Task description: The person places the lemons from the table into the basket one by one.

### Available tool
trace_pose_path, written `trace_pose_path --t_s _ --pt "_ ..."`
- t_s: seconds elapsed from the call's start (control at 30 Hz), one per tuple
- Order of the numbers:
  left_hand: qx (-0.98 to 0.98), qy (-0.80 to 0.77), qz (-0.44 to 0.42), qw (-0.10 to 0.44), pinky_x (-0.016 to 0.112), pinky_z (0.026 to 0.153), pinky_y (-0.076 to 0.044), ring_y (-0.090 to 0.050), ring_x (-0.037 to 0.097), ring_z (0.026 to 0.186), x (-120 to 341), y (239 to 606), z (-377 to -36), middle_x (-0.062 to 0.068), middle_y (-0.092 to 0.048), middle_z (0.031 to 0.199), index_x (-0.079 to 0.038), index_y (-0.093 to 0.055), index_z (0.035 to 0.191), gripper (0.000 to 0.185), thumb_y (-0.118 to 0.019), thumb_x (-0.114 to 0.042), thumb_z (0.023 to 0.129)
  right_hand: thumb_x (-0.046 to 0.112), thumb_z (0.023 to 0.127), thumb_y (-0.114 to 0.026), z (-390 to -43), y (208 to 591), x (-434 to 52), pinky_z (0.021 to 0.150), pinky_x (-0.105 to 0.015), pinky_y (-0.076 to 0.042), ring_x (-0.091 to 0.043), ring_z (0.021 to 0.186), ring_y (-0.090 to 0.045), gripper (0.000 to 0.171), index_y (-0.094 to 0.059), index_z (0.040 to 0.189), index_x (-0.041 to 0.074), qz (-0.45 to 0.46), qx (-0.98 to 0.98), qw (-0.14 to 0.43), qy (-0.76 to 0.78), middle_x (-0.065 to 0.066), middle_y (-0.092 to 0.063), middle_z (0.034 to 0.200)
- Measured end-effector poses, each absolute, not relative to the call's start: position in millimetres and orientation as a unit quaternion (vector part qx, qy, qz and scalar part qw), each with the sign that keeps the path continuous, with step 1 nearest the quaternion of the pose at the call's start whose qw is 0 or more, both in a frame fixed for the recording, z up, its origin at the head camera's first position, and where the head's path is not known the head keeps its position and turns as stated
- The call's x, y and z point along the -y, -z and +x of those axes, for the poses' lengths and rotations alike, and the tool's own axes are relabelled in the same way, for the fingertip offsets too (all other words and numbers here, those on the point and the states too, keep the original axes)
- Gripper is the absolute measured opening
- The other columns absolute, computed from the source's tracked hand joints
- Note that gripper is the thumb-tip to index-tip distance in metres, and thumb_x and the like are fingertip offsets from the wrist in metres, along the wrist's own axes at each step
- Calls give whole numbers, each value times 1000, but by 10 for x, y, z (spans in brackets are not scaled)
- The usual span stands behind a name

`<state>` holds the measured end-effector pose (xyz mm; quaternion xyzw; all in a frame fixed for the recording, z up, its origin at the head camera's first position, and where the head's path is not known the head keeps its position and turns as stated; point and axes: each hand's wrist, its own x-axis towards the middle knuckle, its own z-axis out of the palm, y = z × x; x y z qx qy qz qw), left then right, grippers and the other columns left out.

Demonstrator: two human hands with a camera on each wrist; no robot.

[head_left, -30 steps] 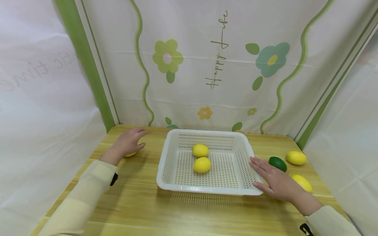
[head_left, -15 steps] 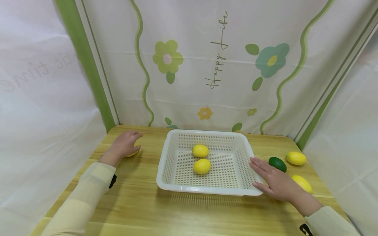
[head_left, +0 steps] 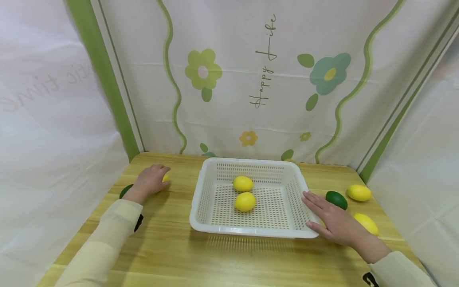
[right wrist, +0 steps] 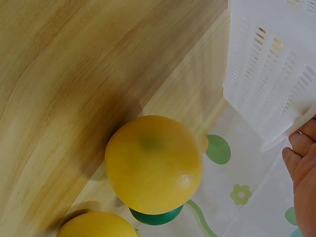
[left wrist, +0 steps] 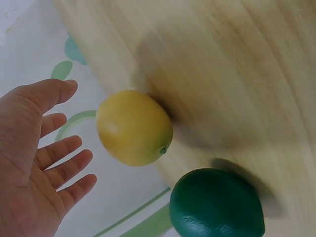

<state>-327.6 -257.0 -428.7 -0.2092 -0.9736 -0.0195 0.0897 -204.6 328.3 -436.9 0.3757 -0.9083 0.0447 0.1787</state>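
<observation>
At the left of the head view, my left hand (head_left: 150,181) is over a yellow lemon (head_left: 165,177), mostly hidden beneath it. The left wrist view shows that hand's loosely bent fingers (left wrist: 64,170) with a gap between them and the lemon (left wrist: 133,127). A dark green lime (head_left: 125,190) lies by the left wrist. With fingers straight, my right hand (head_left: 333,219) rests on the right rim of a white perforated basket (head_left: 254,230). Inside the basket are two lemons, a rear one (head_left: 243,183) and a front one (head_left: 245,201).
Right of the basket lie another green lime (head_left: 336,200), a far lemon (head_left: 359,192) and a nearer lemon (head_left: 366,224), partly behind the right hand. All stand on a wooden table (head_left: 172,255). A printed curtain (head_left: 229,111) hangs along the back and sides.
My left hand has shifted left and slightly toward me over the lemon, and the green lime has come into view by its wrist. My right hand stays on the basket rim.
</observation>
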Motion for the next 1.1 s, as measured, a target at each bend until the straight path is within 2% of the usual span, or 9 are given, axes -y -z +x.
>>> trace_pose_path --t_s 0.53,1.1 --pt "987 22 -154 49 57 87 -49 -54 47 110 2575 4364 -3297 31 -54 125 9 -52 132 57 -71 -20 87 34 90 -68 -2049 4371 -3282 111 -11 -6 -34 130 -44 66 -47 142 -1 377 907 182 -46 -18 -43 147" --pt "989 56 -133 36 56 82 -50 -56 45 104 2632 4516 -3354 32 -55 123 11 -50 132 56 -69 -18 87 33 90 -68 -2048 4386 -3290 111 -11 -7 -32 132 -43 66 -47 142 -1 379 905 185 -50 -18 -42 148"
